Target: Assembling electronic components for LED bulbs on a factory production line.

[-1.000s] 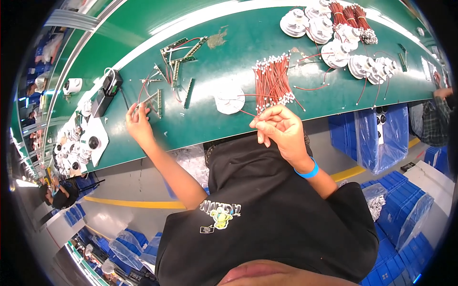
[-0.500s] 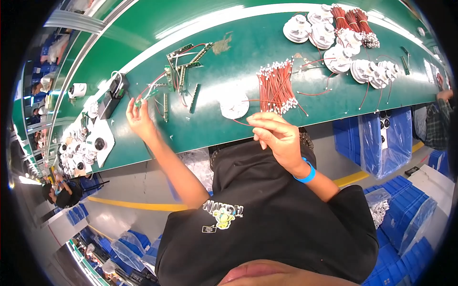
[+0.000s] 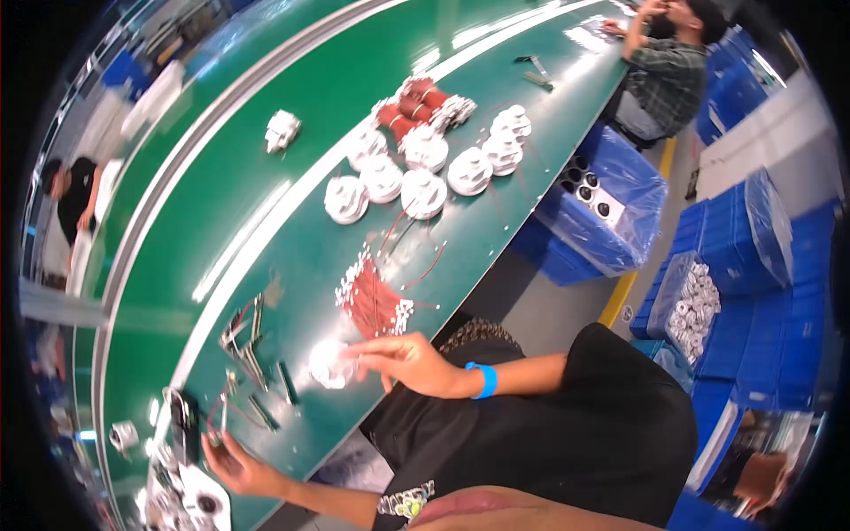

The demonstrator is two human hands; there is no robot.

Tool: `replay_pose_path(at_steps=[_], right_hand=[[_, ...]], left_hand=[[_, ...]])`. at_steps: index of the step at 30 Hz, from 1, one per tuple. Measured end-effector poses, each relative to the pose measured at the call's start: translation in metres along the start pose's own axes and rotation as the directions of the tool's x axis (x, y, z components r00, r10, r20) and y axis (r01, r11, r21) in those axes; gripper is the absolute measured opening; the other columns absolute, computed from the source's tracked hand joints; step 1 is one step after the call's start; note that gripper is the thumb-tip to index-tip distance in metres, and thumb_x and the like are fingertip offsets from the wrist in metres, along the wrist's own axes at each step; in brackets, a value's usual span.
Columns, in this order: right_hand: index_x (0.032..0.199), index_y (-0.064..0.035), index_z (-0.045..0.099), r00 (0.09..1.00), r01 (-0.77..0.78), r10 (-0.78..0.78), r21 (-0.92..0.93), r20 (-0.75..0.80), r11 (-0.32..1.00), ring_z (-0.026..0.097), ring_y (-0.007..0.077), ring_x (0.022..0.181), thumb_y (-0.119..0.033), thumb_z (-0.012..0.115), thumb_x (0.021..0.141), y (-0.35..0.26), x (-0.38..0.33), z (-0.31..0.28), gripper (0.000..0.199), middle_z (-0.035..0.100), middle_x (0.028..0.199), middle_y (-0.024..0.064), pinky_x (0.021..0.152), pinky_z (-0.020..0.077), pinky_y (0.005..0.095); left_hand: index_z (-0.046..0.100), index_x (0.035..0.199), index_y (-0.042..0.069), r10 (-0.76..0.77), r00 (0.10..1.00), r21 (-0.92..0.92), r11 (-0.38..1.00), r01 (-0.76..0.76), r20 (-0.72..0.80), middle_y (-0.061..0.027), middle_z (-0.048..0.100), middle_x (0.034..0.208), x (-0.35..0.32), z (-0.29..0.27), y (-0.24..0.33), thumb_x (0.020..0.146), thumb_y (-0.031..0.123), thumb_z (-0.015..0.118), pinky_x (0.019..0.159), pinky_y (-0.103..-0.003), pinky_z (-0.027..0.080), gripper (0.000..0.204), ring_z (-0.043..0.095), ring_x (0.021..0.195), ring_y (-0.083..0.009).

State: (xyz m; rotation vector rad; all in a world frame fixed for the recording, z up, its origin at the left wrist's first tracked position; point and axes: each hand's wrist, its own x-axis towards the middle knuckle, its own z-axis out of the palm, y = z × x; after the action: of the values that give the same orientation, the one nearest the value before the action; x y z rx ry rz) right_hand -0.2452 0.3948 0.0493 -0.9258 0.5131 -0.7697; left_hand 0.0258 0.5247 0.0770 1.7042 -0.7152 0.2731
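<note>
My right hand [image 3: 403, 363], with a blue wristband [image 3: 482, 379], reaches over the green bench [image 3: 292, 115], fingers spread, its tips beside a white round part [image 3: 329, 363]. Just beyond the hand lies a bundle of red wires with white ends [image 3: 372, 296]. My left hand [image 3: 232, 465] is stretched far to the lower left, next to thin wires and small metal tools [image 3: 252, 336] and a black tool [image 3: 181, 411]. The picture is blurred, so what the left fingers grip is unclear.
Several white round parts [image 3: 425, 190] and red coils [image 3: 416, 96] lie farther along the bench. A white tray of parts [image 3: 204, 504] sits at the lower left. Blue bins [image 3: 611, 203] stand on the floor to the right. Another person [image 3: 664, 53] sits at the far end.
The view has swung to the right along the bench. My right hand has moved from the wire bundle down to the white round part and spread its fingers. My left hand stays far out left.
</note>
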Motion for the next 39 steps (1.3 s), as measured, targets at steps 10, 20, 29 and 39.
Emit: replay_pose_path(at_steps=[10, 20, 29, 39], right_hand=[[0.110, -0.0042, 0.056, 0.984, -0.175, 0.152, 0.375, 0.091, 0.910, 0.055, 0.0064, 0.067, -0.014, 0.061, 0.095, 0.000, 0.022, 0.006, 0.019, 0.066, 0.096, 0.0040, 0.052, 0.0399, 0.0200], [0.108, -0.0067, 0.058, 0.930, -0.350, 0.217, 0.537, 0.296, 0.767, 0.052, 0.0054, 0.068, -0.018, 0.063, 0.094, 0.004, 0.024, 0.012, 0.019, 0.060, 0.091, -0.0015, 0.052, 0.0379, 0.0200], [0.100, -0.0070, 0.062, 0.913, -0.385, 0.286, 0.379, 0.292, 0.842, 0.054, 0.0050, 0.070, -0.019, 0.063, 0.094, 0.008, 0.016, 0.010, 0.014, 0.062, 0.091, -0.0006, 0.055, 0.0392, 0.0193], [0.096, -0.0049, 0.061, 0.919, -0.391, 0.340, 0.333, 0.200, 0.858, 0.054, 0.0080, 0.067, -0.011, 0.062, 0.093, 0.008, 0.016, 0.012, 0.007, 0.064, 0.088, 0.0045, 0.054, 0.0402, 0.0209]], left_hand=[[0.067, 0.107, 0.003, 0.274, 0.784, 0.159, 0.891, -0.425, 0.557, -0.0118, 0.062, 0.108, -0.076, 0.040, 0.016, 0.074, -0.005, 0.071, 0.096, -0.045, 0.042, 0.034, 0.055, 0.110, -0.0331], [0.057, 0.126, 0.003, 0.167, 0.854, 0.152, 0.950, -0.274, 0.492, -0.0194, 0.048, 0.134, -0.069, 0.032, 0.007, 0.086, 0.010, 0.064, 0.107, -0.047, 0.031, 0.041, 0.042, 0.128, -0.0350], [0.063, 0.115, 0.004, -0.129, 0.892, 0.539, 0.831, -0.142, 0.434, -0.0137, 0.062, 0.109, -0.050, 0.042, -0.030, 0.099, 0.027, 0.048, 0.091, -0.043, 0.040, 0.032, 0.058, 0.100, -0.0337], [0.065, 0.106, -0.001, -0.265, 0.879, 0.284, 0.946, 0.157, 0.398, -0.0143, 0.067, 0.101, -0.038, 0.040, -0.039, 0.095, 0.019, 0.057, 0.081, -0.032, 0.049, 0.024, 0.064, 0.091, -0.0216]])
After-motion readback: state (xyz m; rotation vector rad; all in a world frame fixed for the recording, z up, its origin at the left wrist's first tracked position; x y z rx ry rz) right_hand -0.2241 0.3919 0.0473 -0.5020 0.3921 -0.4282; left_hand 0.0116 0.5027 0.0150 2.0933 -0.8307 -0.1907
